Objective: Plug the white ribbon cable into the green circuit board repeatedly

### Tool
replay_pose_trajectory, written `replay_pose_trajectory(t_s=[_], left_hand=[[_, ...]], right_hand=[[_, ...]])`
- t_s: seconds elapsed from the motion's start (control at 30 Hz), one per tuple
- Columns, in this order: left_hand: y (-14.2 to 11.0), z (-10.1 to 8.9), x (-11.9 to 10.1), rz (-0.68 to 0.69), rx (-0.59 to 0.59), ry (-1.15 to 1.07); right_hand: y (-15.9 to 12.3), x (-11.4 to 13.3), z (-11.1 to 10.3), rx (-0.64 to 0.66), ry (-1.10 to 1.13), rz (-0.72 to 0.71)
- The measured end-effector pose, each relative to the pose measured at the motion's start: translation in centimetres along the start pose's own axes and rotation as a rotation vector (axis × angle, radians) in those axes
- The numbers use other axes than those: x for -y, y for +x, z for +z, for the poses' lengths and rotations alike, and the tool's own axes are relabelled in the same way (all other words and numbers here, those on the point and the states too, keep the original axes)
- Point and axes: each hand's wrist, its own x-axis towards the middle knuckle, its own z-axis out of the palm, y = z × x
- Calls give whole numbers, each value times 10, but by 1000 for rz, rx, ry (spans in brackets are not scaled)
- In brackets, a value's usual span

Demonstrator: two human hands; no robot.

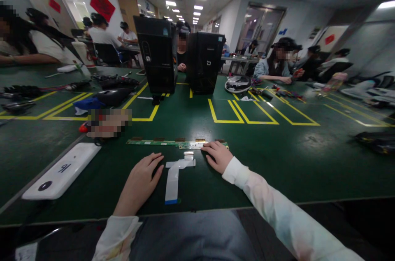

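A long, narrow green circuit board lies crosswise on the green table. My right hand rests at the board's right part, its fingertips on or right beside the edge; the fingers are stretched out. Just below the board is a white flat ribbon cable, folded into a T shape, with a blue end and a connector at its top. Left of the cable, my left hand lies on the table with fingers apart and nothing in it.
A white device marked 16 lies at the left. Two black computer towers stand at the back centre. Yellow tape outlines mark the table. Cable bundles lie beyond them. Several people sit farther off, one behind the towers.
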Motion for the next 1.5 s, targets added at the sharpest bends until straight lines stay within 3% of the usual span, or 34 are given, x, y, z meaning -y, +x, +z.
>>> replay_pose_trajectory(t_s=[0.2, 0.4, 0.67, 0.83, 1.5], left_hand=[[0, 0, 0, -2, -4, -2], [0, -1, -2, 21, -11, 29], [10, -3, -59, 224, 45, 39], [19, 6, -86, 245, 88, 9], [24, 37, -114, 165, 17, 32]], right_hand=[[20, -12, 5, -7, 10, -34], [20, -23, 7, -48, 120, -77], [7, -9, 8, -49, 14, 7], [4, -9, 17, -13, 11, 53], [5, -15, 24, -16, 8, 47]])
